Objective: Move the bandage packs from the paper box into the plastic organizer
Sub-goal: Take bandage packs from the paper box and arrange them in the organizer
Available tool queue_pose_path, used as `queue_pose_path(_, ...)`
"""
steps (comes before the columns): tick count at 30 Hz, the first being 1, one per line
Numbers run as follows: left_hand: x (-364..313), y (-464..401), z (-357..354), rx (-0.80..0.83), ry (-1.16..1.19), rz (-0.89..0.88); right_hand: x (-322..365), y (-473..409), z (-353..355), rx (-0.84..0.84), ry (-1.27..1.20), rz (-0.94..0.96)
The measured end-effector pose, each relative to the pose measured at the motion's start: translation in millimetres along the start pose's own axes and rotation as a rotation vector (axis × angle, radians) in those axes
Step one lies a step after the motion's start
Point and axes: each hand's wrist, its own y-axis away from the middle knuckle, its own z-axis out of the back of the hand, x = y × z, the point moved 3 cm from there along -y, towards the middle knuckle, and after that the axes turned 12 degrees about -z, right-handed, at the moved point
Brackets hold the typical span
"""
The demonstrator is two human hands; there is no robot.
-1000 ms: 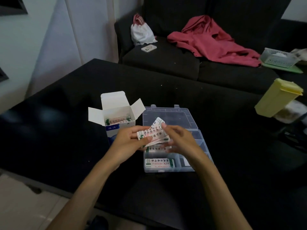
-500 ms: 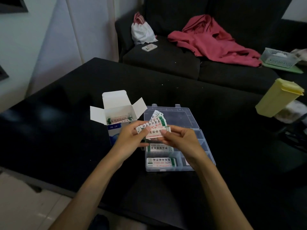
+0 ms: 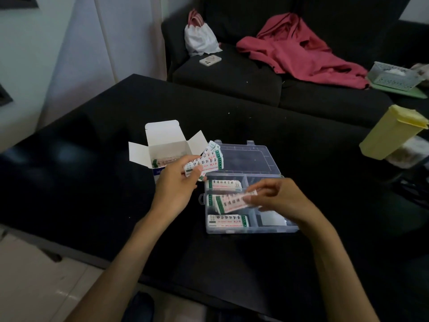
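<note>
The right hand (image 3: 276, 198) pinches one bandage pack (image 3: 234, 202) over the middle left compartment of the plastic organizer (image 3: 267, 180), its long axis along that slot. The left hand (image 3: 178, 184) grips a fanned stack (image 3: 209, 160) beside the paper box (image 3: 162, 145), farther from the slots

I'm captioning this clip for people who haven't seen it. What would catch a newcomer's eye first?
Probably the two hands at the centre of the black table: the left hand grips a fan of bandage packs beside the open paper box, while the right hand pinches one pack over the plastic organizer. Next, the red garment on the dark sofa behind.
</note>
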Motion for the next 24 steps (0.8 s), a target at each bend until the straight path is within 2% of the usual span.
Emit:
queue_pose_path(5, 3, 0, 0, 0.024, -0.018, -0.001, -3, -2, -14, 0.037, 0.198, -0.016)
queue_pose_path(11, 4, 1, 4, 0.011, 0.009, 0.013, -10, -10, -25, -0.031, 0.574, 0.166)
queue_pose_path(17, 5, 0, 4, 0.026, 0.010, 0.017, -3, -2, -31, -0.152, 0.701, 0.325)
queue_pose_path(20, 5, -1, 3, 0.047, 0.012, 0.031, -2, -2, -35, -0.175, 0.782, 0.310)
queue_pose_path(24, 5, -1, 3, 0.085, 0.040, 0.062, 1, -3, -37, -0.244, 0.767, 0.313)
